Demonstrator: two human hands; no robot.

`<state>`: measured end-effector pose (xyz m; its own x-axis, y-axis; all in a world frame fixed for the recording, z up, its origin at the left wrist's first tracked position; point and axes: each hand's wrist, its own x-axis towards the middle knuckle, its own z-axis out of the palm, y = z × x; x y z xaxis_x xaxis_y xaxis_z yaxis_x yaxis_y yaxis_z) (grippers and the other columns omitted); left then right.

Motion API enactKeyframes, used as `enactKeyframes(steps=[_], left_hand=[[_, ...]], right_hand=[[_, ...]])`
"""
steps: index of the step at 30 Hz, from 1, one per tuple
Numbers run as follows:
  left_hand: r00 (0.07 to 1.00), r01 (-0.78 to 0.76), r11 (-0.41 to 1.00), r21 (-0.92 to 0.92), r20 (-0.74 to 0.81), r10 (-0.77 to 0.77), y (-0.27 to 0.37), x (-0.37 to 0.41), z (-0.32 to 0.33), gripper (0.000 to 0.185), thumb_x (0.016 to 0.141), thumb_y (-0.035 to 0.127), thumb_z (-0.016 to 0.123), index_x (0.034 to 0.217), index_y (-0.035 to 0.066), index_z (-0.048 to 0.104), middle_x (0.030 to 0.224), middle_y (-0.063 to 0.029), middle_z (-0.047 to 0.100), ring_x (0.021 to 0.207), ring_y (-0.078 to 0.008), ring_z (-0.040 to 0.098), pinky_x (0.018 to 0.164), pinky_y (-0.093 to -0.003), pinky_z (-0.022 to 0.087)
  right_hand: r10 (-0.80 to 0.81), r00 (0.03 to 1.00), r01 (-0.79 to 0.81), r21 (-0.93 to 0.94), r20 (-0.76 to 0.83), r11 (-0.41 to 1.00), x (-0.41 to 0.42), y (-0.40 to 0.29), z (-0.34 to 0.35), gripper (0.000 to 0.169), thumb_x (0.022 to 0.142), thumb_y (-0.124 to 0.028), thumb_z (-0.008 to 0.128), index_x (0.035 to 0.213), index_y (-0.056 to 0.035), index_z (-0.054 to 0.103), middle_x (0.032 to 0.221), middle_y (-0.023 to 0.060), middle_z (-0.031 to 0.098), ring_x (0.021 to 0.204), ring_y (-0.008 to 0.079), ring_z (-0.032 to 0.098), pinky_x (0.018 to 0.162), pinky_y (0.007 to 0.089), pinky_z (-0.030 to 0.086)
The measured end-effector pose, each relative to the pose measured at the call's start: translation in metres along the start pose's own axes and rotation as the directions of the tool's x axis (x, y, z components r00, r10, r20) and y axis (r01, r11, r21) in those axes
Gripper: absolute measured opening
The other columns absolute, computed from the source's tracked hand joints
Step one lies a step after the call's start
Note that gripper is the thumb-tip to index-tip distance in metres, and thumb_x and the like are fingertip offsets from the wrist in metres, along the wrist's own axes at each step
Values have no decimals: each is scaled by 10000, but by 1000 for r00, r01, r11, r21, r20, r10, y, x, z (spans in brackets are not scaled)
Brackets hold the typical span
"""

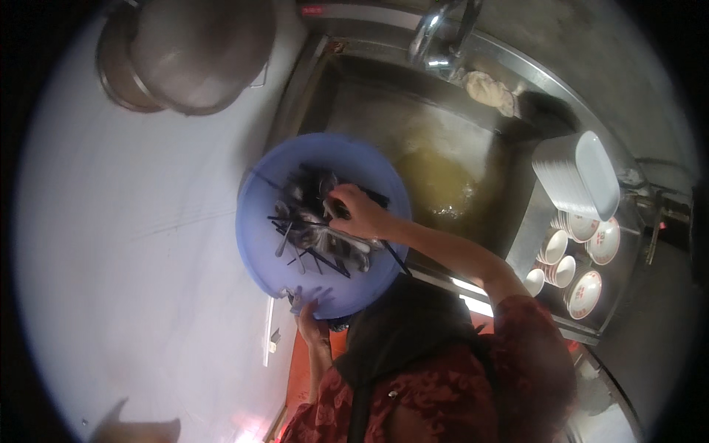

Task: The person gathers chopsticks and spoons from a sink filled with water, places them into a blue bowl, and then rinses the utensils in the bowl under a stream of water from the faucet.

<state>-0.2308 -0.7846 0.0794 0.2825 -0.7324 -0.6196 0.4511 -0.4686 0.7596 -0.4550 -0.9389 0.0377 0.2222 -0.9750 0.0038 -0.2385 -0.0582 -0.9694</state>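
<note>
A round blue plastic basin (260, 255) is in front of me, tilted at the sink's left edge. My left hand (313, 321) supports its near side from outside; the fingers show dimly through the plastic beside a broken notch in the rim. Inside lie a jumble of dark chopsticks (327, 263) and metal spoons (283, 241). Reaching into the basin from the right, my right hand (360, 216) has its fingers closed around some cutlery (330, 207). The exact pieces in its grasp are partly hidden.
Behind the basin is a stainless steel sink (382, 105) with yellowish water and a faucet (437, 39). A crumpled cloth (490, 91) lies on its back ledge. White trays (576, 174), small bowls (554, 246) and patterned plates (584, 293) are stacked at right. Large metal pans (202, 55) hang upper left.
</note>
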Motion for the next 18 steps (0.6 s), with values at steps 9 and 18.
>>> enactKeyframes(steps=[9, 18], left_hand=[[995, 15, 1000, 5, 98, -15, 2, 8, -6, 760, 659, 66, 485, 1370, -2, 227, 1152, -250, 496, 1038, -461, 526, 788, -472, 510], [992, 70, 994, 81, 98, -78, 2, 10, 0, 760, 661, 111, 473, 1387, 28, 265, 1259, -236, 451, 1175, -416, 444, 900, -453, 435]], right_hand=[[535, 218, -836, 127, -817, 534, -37, 212, -183, 485, 815, -374, 640, 1186, -89, 513, 1202, 81, 496, 1081, 268, 495, 904, 372, 431], [764, 124, -946, -309, -633, -103, 5, 348, -149, 680, 810, -490, 560, 1323, -74, 400, 1364, 187, 367, 1277, 406, 271, 985, 540, 300]])
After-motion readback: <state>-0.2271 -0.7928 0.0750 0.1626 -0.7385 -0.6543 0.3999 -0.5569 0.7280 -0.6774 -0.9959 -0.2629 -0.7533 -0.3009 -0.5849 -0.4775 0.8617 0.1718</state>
